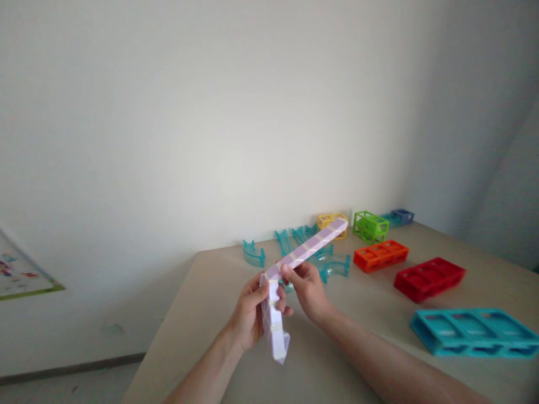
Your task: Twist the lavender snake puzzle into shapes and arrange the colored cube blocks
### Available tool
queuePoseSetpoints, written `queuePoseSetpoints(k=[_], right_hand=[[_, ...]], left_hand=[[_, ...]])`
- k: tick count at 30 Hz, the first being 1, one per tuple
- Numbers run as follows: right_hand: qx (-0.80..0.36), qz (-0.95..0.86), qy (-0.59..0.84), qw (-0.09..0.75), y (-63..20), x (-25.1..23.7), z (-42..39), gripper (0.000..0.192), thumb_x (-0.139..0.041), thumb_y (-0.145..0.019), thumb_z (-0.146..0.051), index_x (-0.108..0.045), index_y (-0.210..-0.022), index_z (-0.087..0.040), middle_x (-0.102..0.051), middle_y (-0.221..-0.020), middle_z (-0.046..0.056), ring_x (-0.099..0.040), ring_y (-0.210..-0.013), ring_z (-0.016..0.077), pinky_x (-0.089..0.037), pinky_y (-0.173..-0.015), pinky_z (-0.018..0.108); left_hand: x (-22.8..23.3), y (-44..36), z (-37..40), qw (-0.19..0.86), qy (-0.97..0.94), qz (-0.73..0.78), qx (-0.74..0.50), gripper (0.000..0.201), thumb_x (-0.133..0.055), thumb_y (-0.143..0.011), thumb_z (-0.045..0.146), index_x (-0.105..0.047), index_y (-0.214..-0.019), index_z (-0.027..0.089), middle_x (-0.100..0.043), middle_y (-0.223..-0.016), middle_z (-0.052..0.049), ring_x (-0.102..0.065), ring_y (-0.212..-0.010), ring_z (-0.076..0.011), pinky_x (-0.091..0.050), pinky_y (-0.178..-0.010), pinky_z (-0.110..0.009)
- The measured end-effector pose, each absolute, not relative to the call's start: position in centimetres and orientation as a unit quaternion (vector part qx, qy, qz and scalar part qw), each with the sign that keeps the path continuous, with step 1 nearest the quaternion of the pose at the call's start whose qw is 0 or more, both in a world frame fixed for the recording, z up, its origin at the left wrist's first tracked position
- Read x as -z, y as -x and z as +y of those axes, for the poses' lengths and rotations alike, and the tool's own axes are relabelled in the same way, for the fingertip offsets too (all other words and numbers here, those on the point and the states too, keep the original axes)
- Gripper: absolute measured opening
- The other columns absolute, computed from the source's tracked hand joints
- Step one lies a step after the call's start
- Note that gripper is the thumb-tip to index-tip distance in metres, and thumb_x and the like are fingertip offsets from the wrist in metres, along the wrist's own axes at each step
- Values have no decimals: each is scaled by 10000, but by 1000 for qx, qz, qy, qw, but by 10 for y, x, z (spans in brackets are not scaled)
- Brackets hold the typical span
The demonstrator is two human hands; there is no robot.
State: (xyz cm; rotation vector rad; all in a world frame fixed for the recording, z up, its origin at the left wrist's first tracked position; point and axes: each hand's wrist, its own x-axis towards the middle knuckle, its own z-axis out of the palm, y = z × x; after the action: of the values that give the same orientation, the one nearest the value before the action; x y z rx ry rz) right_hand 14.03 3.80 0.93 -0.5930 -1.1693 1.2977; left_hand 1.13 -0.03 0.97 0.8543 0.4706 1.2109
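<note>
Left hand (248, 315) pinches the lower length of a lilac-and-white snake puzzle (316, 242) above the bench (187, 314); right hand (310, 287), just beside, pinches near its bend. The step appears to be twisting; another turn would call for a steady left hold.

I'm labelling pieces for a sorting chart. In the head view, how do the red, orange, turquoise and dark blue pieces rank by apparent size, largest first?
1. Turquoise piece
2. Red piece
3. Orange piece
4. Dark blue piece
Nearness to the camera differs, so true sizes may rank otherwise.
</note>
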Motion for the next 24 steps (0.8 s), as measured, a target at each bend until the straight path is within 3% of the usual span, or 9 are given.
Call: queuePoseSetpoints(k=[5, 10, 15, 24], right_hand=[[-547, -478, 237, 644, -140, -6, 39, 357, -761, -709, -458, -699, -860, -141, -590, -631, 14, -524, -575, 147, -427, -538, 269], [-555, -479, 239, 637, -140, -9, 39, 328, -802, -665, -411, -687, -826, -150, -616, -656, 19, -564, -595, 164, -464, -574, 291], [-538, -506, 240, 630, -141, -11, 38, 324, -803, -670, -401, -661, -825, -154, -649, -702, 31, -603, -642, 178, -492, -622, 302], [-451, -575, 234, 642, -142, -8, 34, 232, -707, -795, -359, -618, -890, -166, -650, -794, 58, -624, -715, 196, -513, -655, 320]], left_hand=[[-13, -12, -1, 705, -386, 236, -547, 243, -540, -898, 358, -543, -1066, 182, -573, -698, -2, -512, -482, -92, -470, -443, -232], [-17, -13, -3, 692, -389, 261, -549, 251, -526, -907, 357, -478, -1116, 228, -547, -672, 29, -480, -450, -74, -431, -414, -193], [-19, -16, -6, 682, -386, 281, -554, 191, -518, -910, 372, -458, -1020, 229, -530, -649, 49, -441, -423, -56, -394, -388, -164], [-20, -19, -6, 684, -368, 268, -570, 189, -531, -907, 374, -455, -923, 202, -525, -640, 57, -432, -431, -46, -460, -442, -192]])
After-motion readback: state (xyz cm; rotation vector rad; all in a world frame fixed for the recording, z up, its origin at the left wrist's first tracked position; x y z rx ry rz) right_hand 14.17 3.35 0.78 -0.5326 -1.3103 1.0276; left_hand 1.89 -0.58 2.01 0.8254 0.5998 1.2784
